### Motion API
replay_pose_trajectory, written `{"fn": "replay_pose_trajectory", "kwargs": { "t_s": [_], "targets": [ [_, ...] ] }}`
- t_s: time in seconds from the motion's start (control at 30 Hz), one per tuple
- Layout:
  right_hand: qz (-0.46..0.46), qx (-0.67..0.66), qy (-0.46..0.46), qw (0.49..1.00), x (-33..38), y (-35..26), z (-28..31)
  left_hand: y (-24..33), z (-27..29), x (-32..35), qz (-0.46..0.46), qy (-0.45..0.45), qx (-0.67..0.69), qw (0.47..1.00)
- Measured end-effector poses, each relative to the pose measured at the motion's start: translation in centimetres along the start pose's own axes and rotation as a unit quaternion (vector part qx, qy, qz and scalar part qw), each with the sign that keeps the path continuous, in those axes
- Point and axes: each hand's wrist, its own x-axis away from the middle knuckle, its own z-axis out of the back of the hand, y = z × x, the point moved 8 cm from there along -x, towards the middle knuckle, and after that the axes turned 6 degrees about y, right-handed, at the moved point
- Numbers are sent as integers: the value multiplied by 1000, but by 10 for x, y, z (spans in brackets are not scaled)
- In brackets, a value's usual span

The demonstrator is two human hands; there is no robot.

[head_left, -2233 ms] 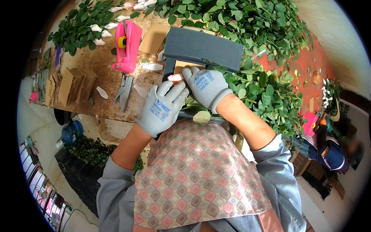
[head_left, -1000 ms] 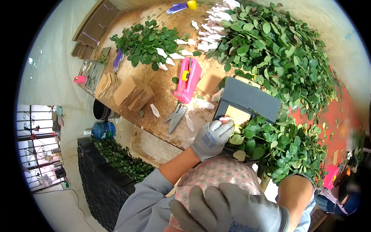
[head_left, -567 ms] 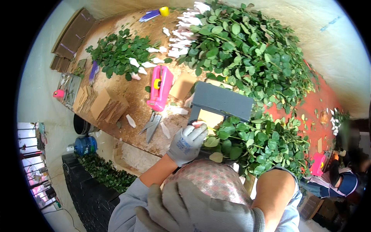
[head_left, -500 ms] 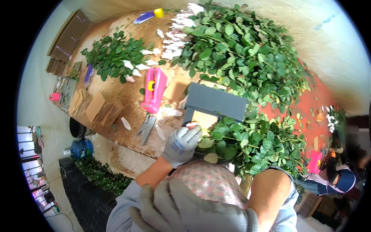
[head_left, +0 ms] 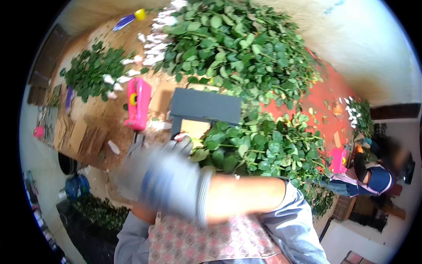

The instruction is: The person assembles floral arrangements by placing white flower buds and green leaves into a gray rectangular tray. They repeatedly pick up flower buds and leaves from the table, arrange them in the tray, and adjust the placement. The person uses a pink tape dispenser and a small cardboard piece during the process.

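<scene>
Flower [head_left: 180, 137] points left, long axis crosswise; left hand [head_left: 181, 146] at it, right hand [head_left: 160, 180] blurred; both grips unclear.

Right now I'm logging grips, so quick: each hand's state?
Left hand, mostly hidden: at a flower bud; grip cannot be told.
Right hand, blurred, in front: open or closed cannot be told.
</scene>
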Motion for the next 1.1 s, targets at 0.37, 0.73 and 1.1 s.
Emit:
{"fn": "replay_pose_trajectory", "kwargs": {
  "t_s": [0.37, 0.73, 1.1],
  "targets": [
    [-161, 201, 37, 966, 97, 137, -102, 4, 5, 3, -21, 67, -24, 997],
    [-164, 236, 6, 958, 91, 148, -116, 13, 23, 26, 3, 38, -1, 999],
    [-155, 260, 12, 953, 88, 141, -117, 17, 2, 20, 24, 12, -10, 1000]
  ]
}}
